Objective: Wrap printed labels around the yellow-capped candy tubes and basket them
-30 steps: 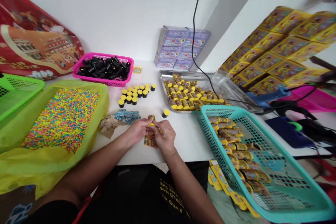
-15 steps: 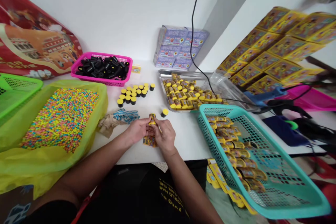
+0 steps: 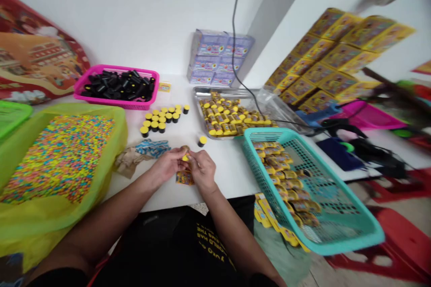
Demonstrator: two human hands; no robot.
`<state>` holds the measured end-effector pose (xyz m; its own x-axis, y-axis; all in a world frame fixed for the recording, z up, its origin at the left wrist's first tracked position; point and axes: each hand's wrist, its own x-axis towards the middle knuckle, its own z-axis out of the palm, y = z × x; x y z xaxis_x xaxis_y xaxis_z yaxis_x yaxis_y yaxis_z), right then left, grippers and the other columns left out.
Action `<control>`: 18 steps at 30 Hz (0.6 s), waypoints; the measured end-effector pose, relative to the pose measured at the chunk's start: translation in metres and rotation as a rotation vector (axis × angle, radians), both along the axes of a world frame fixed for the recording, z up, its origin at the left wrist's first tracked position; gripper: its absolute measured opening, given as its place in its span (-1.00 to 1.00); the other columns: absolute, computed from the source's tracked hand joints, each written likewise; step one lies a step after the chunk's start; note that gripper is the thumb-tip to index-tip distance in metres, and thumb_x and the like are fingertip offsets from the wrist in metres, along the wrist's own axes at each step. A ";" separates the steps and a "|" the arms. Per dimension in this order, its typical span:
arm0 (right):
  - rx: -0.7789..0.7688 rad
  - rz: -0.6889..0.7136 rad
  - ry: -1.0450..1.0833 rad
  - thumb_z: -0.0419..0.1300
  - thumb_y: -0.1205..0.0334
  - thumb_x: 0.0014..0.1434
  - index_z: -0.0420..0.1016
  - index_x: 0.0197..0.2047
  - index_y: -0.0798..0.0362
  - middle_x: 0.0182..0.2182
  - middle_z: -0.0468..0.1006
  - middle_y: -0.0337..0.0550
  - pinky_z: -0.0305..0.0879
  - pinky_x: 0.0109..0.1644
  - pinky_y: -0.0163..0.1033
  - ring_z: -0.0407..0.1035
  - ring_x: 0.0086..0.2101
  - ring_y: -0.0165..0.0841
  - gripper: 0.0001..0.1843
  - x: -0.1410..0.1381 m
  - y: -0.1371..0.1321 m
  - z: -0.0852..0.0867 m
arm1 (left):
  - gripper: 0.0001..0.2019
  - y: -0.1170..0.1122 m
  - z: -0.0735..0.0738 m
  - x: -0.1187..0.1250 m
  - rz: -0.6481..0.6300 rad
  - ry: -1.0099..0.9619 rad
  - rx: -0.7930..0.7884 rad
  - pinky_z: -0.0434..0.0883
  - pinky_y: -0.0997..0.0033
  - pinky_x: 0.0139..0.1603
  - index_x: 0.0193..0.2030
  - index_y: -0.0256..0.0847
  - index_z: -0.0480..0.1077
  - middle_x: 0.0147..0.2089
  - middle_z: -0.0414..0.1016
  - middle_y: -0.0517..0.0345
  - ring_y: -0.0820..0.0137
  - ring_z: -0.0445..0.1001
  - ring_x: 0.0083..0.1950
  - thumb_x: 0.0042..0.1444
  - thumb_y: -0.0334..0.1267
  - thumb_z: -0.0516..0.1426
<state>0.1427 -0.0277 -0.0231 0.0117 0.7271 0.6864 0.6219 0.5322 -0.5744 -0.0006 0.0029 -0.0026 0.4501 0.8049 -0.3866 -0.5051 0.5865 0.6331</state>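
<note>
The left hand [image 3: 166, 165] and right hand [image 3: 204, 171] pinch a small yellow-capped tube [image 3: 185, 157] between their fingers, over a printed packet [image 3: 185, 178] near the table's [image 3: 232, 175] front edge. A teal basket [image 3: 266, 131] stands to the right; the dark shirt [image 3: 208, 251] reads "WORLD HAS" upside down.

A white table [image 3: 232, 179] carries a pink basket [image 3: 116, 106] and steel tray [image 3: 229, 91].

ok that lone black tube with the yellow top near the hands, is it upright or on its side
Upright: the black tube stands on the table with its yellow top facing up.
</note>
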 end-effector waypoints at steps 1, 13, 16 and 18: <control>-0.031 0.001 -0.026 0.08 0.23 0.31 0.53 -0.16 0.01 -0.46 0.47 -0.19 0.36 -0.28 -0.23 0.38 -0.39 -0.35 -0.81 -0.001 -0.001 0.003 | -0.80 0.000 0.000 0.000 0.023 0.003 0.015 0.35 0.49 -0.45 -0.34 -0.29 0.46 -0.43 0.50 0.13 0.47 0.44 -0.49 -0.13 -0.35 0.35; -0.251 -0.221 -0.167 0.20 0.29 0.00 0.43 -0.16 0.02 -0.34 0.51 -0.17 0.36 -0.25 -0.26 0.41 -0.34 -0.34 -0.73 0.066 -0.050 0.064 | -0.60 -0.007 0.009 -0.002 -0.046 0.510 0.402 0.21 0.48 -0.54 -0.34 -0.27 0.45 -0.51 0.44 0.20 0.48 0.33 -0.55 -0.07 0.09 0.28; -0.324 -0.426 -0.175 0.21 0.31 -0.05 0.42 -0.20 0.04 -0.39 0.50 -0.22 0.31 -0.29 -0.27 0.39 -0.41 -0.36 -0.73 0.141 -0.056 0.089 | -0.60 -0.003 0.003 -0.003 0.001 0.703 0.509 0.07 0.49 -0.59 -0.54 -0.21 0.31 -0.66 0.26 0.31 0.53 0.15 -0.62 -0.05 0.09 0.26; -0.435 -0.612 -0.167 0.24 0.28 -0.06 0.40 -0.23 0.05 -0.48 0.46 -0.28 0.26 -0.37 -0.29 0.36 -0.48 -0.37 -0.74 0.192 -0.050 0.100 | -0.55 -0.002 0.001 -0.002 -0.019 0.773 0.539 0.06 0.48 -0.58 -0.59 -0.19 0.24 -0.71 0.19 0.32 0.52 0.10 -0.63 -0.02 0.14 0.21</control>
